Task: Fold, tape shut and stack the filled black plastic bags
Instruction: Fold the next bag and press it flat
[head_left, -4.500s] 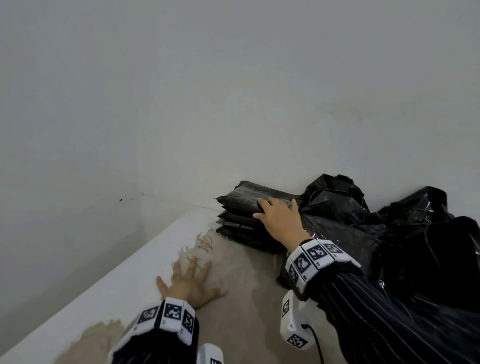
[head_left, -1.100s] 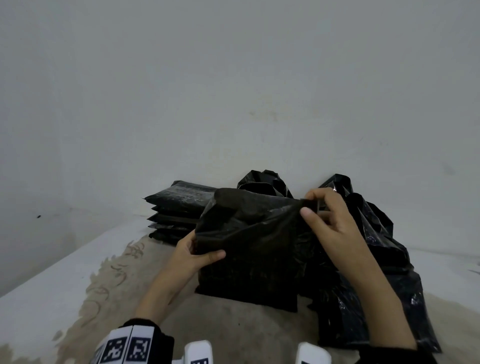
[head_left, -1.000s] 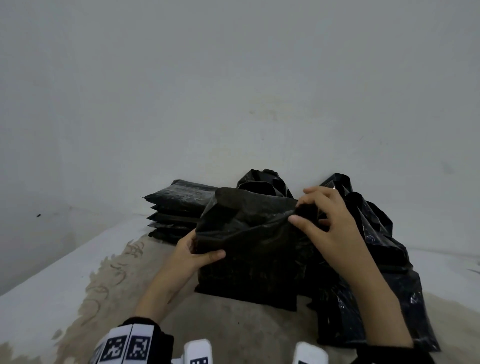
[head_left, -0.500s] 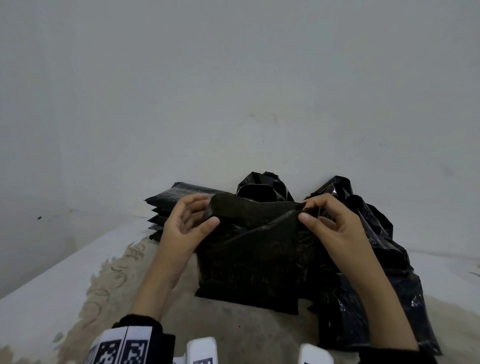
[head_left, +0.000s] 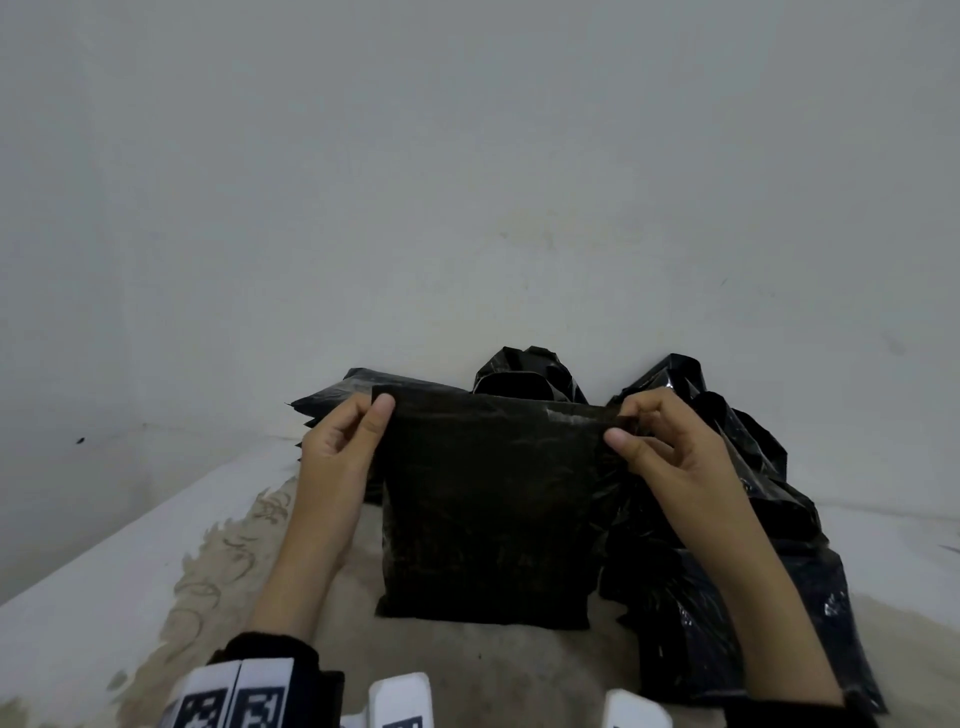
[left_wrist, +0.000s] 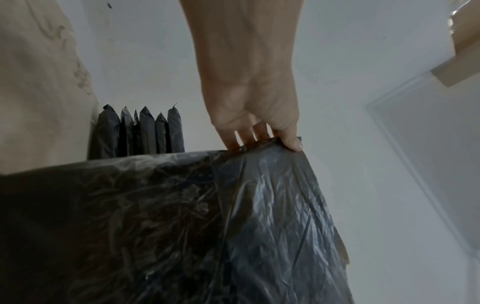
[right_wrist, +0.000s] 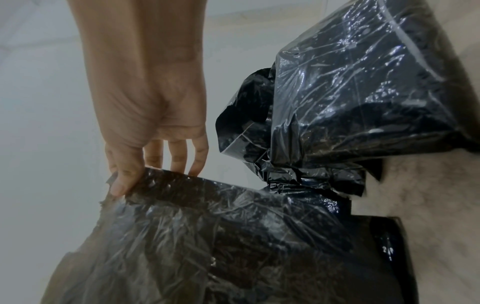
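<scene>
A filled black plastic bag (head_left: 485, 509) stands upright on the surface in front of me, its top edge pulled flat and taut. My left hand (head_left: 358, 426) pinches the bag's top left corner, thumb in front and fingers behind. In the left wrist view that bag (left_wrist: 182, 226) hangs below my left hand (left_wrist: 259, 142). My right hand (head_left: 631, 431) pinches the top right corner the same way. The right wrist view shows my right hand (right_wrist: 145, 172) on the bag (right_wrist: 207, 246). A stack of folded black bags (head_left: 332, 400) lies behind, to the left (left_wrist: 140, 133).
Loose filled black bags (head_left: 727, 545) are heaped at the right against the white wall (head_left: 467, 182), also seen as crumpled bags (right_wrist: 350, 92). A beige patterned cloth (head_left: 234, 561) covers the surface, with a white edge (head_left: 104, 571) at the left.
My left hand rose from the bag's left side to its top left corner. Both hands then drew the top edge apart until it lay straight and taut.
</scene>
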